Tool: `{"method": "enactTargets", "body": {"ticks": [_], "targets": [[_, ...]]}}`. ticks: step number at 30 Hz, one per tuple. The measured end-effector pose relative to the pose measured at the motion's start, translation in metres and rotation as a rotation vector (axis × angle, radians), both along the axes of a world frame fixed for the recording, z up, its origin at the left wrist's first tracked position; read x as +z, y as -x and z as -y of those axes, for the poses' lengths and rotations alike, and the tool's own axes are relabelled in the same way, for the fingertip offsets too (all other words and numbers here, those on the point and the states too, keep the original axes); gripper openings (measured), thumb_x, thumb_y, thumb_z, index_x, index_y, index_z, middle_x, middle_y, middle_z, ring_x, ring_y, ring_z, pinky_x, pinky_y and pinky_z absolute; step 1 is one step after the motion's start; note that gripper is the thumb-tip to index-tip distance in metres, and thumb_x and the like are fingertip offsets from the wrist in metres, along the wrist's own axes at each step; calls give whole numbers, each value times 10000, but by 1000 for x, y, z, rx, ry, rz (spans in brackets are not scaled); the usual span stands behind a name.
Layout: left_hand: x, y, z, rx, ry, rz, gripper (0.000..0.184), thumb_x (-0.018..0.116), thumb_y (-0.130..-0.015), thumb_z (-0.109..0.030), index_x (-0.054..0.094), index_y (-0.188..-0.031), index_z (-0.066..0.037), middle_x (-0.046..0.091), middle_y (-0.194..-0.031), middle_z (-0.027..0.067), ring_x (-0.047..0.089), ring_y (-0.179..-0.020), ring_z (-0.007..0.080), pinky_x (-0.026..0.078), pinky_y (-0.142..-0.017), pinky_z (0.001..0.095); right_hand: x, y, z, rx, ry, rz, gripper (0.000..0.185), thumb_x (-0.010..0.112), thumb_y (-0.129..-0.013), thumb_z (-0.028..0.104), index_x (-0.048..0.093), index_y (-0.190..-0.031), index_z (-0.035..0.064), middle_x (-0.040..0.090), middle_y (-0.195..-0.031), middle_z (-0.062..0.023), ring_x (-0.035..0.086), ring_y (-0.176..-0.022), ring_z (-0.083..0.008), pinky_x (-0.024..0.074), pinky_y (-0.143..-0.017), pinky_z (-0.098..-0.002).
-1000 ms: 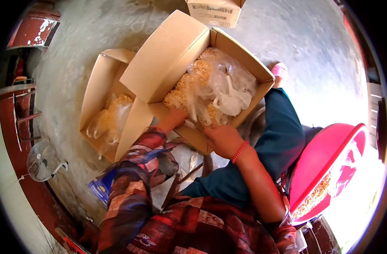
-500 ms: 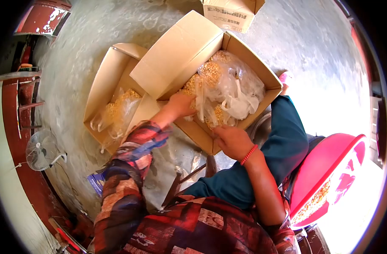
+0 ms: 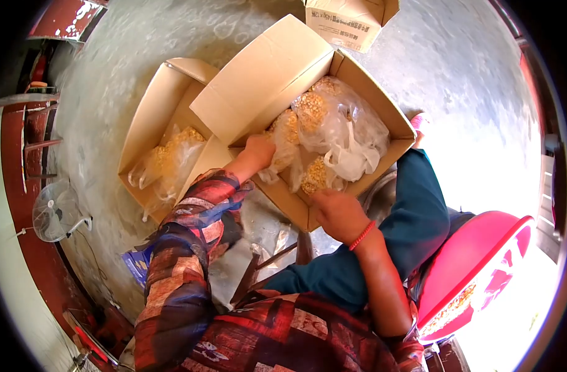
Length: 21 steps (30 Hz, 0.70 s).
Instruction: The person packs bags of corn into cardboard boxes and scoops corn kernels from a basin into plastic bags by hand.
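An open cardboard box (image 3: 265,74) holds several clear plastic bags of yellow corn kernels (image 3: 311,110) and a crumpled white plastic bag (image 3: 353,158). At the box's left side, my left hand (image 3: 257,154) is closed on the edge of a clear plastic bag of corn kernels (image 3: 284,149). My right hand (image 3: 340,214), with a red cord at the wrist, is closed at the near rim. It is beside another bag of kernels (image 3: 314,175); its fingertips are partly hidden, and what they pinch does not show.
A second cardboard box (image 3: 148,118) with bagged kernels (image 3: 172,152) stands at left. Another box (image 3: 345,25) is at the top. A pink basin (image 3: 475,266) with kernels stands at right, and a fan (image 3: 55,211) at far left. A wooden stool leg (image 3: 304,248) is below the main box.
My left hand has drawn back slightly left and up, and the bag's edge has shifted left with it. My right hand has moved slightly down, toward me.
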State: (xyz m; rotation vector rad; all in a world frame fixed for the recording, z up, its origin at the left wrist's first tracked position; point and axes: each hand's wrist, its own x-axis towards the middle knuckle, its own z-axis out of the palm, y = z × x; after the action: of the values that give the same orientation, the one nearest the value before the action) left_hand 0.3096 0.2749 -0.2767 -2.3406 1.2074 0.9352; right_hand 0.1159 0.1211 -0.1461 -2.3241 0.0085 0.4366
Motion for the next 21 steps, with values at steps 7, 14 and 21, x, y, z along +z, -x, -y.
{"method": "enactTargets", "body": {"ticks": [7,14,21], "targets": [[-31,26,65,-160,844,-9,170,622,-649,-255,700,-748,-140,561,-1109,109,484,-1079,274,340,-924,455,-4,0,-2,-31,-39,26,137,520,-746,86,536,-877,47,565,-815,-163,567,-756,-367,464,-648,-444],[-55,-8,89,356,508,-359,241,591,-725,-351,683,-756,-130,636,-845,114,610,-798,289,466,-755,416,2,0,2,-71,-68,10,151,519,-746,72,531,-894,49,557,-811,-160,560,-767,-369,457,-657,-439],[-66,-34,58,245,375,79,190,605,-712,-254,614,-779,-76,629,-845,140,612,-793,324,479,-669,423,6,-6,-3,-24,5,37,124,548,-733,111,545,-837,44,571,-807,-141,583,-763,-327,483,-640,-421]]}}
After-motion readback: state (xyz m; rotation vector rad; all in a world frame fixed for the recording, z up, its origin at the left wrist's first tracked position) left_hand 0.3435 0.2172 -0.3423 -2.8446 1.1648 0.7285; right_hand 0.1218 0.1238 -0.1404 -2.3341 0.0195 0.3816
